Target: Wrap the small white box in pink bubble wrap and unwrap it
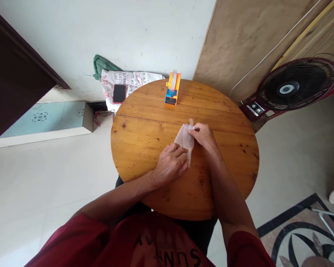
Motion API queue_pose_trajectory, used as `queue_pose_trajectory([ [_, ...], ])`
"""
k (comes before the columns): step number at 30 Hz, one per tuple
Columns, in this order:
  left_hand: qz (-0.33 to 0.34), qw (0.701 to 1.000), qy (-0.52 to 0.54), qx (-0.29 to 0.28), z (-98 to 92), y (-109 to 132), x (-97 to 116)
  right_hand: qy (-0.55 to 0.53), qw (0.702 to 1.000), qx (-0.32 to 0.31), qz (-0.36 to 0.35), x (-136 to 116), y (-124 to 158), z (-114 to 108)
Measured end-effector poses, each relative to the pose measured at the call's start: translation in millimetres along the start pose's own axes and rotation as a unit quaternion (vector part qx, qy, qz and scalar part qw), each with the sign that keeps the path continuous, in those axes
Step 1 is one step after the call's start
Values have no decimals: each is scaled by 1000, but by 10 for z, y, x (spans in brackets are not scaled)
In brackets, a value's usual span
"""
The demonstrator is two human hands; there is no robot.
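A small sheet of bubble wrap (184, 138) lies folded on the round wooden table (144, 137) near its middle. My left hand (171, 163) is closed on the sheet's near lower edge, fingers curled and pressing it to the table. My right hand (203, 134) pinches the sheet's far right edge. Whether anything is wrapped inside the sheet is hidden.
An orange and blue tape dispenser (173, 89) stands at the table's far edge. Beyond the table lie a printed white bag (133, 82) with a red phone (119, 93) on it. A dark floor fan (295, 85) stands to the right, a patterned rug (300, 237) at the lower right.
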State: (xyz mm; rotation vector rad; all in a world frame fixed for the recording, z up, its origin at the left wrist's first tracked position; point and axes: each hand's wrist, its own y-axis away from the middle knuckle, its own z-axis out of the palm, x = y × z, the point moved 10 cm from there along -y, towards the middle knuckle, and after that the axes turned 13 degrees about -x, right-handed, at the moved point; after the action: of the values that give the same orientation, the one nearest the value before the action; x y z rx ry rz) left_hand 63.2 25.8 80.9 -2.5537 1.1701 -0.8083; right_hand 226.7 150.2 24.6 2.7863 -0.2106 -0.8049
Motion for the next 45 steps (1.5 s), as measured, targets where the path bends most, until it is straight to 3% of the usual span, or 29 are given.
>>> queue_pose_trajectory([
  [6, -3, 1000, -3, -17, 6, -11, -11, -81, 994, 51, -56, -8, 27, -50],
  [15, 21, 998, 18, -52, 55, -22, -4, -223, 970, 69, -63, 50, 17, -11],
  [22, 29, 998, 8, -62, 68, -36, 0, -330, 941, 37, -60, 42, 26, 54],
  [28, 28, 997, 1, -70, 52, -42, 1, -324, 944, 22, -59, -46, 103, -5],
  [33, 25, 997, -4, -74, 57, -44, -5, -350, 931, -9, -101, -196, 215, -74],
  [38, 14, 997, -10, -77, 64, -45, -19, -320, 937, -26, -136, -360, 339, -163],
  [45, 12, 998, 19, -59, 33, -39, -44, -408, 889, -107, -180, -485, 387, -84],
])
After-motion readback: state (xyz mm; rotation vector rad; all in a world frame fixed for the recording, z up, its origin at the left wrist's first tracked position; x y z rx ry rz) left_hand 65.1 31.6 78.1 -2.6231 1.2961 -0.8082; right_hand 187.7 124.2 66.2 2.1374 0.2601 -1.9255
